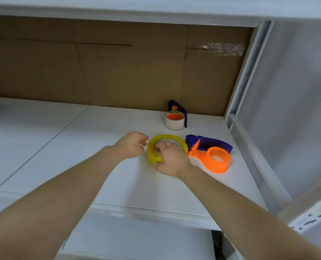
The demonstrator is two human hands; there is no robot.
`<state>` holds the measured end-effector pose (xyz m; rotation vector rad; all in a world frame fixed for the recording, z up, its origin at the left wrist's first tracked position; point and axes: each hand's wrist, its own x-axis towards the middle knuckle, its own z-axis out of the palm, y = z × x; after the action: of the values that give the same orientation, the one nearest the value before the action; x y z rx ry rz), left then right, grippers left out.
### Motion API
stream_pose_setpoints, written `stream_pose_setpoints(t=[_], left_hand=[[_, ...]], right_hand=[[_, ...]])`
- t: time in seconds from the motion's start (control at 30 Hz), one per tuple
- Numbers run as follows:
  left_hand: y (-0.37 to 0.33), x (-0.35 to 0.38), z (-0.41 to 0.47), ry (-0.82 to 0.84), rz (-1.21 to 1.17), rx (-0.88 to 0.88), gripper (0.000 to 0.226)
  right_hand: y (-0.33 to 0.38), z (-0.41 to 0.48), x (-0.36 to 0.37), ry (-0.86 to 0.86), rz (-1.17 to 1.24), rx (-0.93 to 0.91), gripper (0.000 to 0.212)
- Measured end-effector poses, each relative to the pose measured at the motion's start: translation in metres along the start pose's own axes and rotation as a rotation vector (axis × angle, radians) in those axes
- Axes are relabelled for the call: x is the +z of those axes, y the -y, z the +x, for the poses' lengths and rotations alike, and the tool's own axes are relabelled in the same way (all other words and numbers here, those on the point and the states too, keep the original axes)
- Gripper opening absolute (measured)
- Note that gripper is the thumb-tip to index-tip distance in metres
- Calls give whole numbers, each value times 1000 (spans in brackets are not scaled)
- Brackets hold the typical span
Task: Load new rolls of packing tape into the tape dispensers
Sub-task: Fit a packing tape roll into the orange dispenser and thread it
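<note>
The white shelf [118, 175], backed by cardboard [118, 72], lay bare leftward, where the left hand [131, 145] hovered loosely curled beside the flat yellow tape roll [153, 154] grasped by the right hand [172, 160], the empty orange-purple dispenser [210, 152] lying lengthwise rightward near the upright post [249, 72].

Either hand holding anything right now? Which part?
Right hand grips the yellow roll of packing tape: fingers inside its core, thumb on the outer face. Left hand holds nothing, beside the roll.
</note>
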<state>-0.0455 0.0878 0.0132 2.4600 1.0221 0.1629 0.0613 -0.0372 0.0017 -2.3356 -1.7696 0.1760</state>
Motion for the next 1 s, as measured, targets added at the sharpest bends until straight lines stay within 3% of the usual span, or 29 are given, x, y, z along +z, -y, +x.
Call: stream_pose_setpoints(t=[0.2, 0.4, 0.83, 1.0], left_hand=[[23, -18, -31, -55, 89, -97, 52], [101, -60, -76, -128, 134, -257, 53], [383, -208, -203, -292, 114, -589, 51], [467, -245, -239, -340, 83, -682, 50]], right_hand=[[43, 19, 1, -84, -22, -179, 48], [132, 56, 14, -51, 10, -293, 46], [464, 148, 89, 42, 184, -516, 38], [554, 181, 112, 87, 228, -540, 31]])
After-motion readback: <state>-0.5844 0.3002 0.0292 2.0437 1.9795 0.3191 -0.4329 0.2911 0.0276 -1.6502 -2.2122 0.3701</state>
